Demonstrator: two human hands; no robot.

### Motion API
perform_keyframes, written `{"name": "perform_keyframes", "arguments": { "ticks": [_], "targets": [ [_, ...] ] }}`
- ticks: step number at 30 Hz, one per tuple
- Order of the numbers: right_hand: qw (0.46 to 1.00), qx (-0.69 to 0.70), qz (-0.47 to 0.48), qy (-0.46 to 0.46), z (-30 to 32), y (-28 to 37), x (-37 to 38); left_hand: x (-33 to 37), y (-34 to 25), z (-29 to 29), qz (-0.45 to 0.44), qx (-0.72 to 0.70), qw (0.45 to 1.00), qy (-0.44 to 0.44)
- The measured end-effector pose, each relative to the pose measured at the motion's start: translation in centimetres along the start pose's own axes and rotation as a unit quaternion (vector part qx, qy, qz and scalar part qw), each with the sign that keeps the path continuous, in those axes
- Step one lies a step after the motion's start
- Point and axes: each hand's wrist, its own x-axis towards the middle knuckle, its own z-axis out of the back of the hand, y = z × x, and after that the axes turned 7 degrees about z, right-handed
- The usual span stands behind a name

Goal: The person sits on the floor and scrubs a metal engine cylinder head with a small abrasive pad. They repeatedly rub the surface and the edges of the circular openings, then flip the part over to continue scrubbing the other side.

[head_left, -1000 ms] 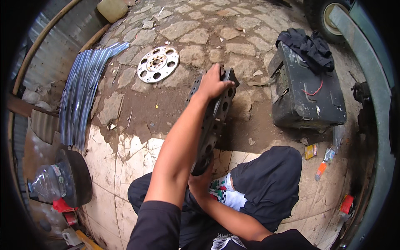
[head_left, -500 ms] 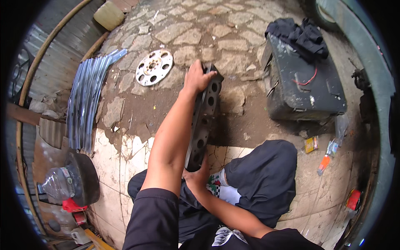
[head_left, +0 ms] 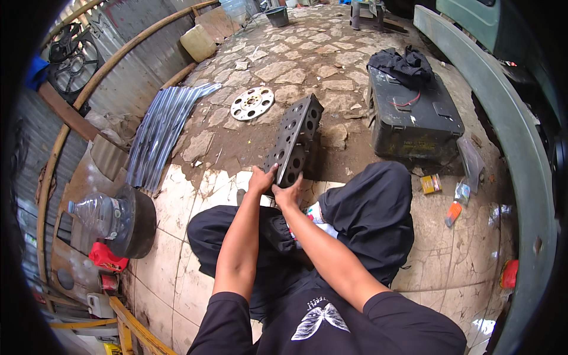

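A long dark metal cylinder head (head_left: 294, 139) with rows of round holes is tilted on its side in front of my crossed legs, its far end pointing away over the dirt. My left hand (head_left: 261, 179) closes on its near left edge. At the same near end, my right hand (head_left: 289, 191) wraps round the lower right corner, the thumb lying near the left hand's fingers. Parts of the fingers of both hands are hidden behind the metal. Beyond the part, a pale round flywheel plate (head_left: 267, 110) with a ring of holes lies on the stones.
At right stands a black case (head_left: 408, 121) with dark cloth (head_left: 402, 65) on top. Corrugated sheets (head_left: 163, 133) lie to the left. A plastic bottle (head_left: 94, 212) rests beside a black round tub (head_left: 139, 228). A small yellow box (head_left: 431, 183) and an orange-tipped item (head_left: 453, 214) lie right.
My left hand has left the far end of the cylinder head and now grips the near end beside the right. The part has turned, showing its broad holed face. The view has tipped up.
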Motion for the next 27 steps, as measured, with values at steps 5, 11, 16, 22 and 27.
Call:
{"name": "perform_keyframes", "arguments": {
  "ticks": [5,11,16,22,27],
  "targets": [
    [0.998,-0.014,-0.010,0.063,1.7,0.9,-0.1,-3.0,0.2,1.3,-0.014,-0.004,0.998,0.053],
    [0.994,0.079,0.024,0.065,3.2,0.7,-0.6,-4.3,4.7,2.1,-0.100,-0.011,0.995,-0.020],
    [0.993,-0.044,0.063,0.088,7.4,-0.5,-0.3,-5.1,2.7,3.7,-0.074,-0.109,0.987,0.087],
    [0.982,0.002,0.088,0.166,14.0,-0.7,1.8,0.4,-9.0,1.1,-0.214,-0.155,0.962,-0.073],
    [0.965,-0.052,0.122,0.224,15.9,0.6,3.4,9.7,-14.7,-1.0,-0.235,-0.165,0.951,-0.115]
  ]
}}
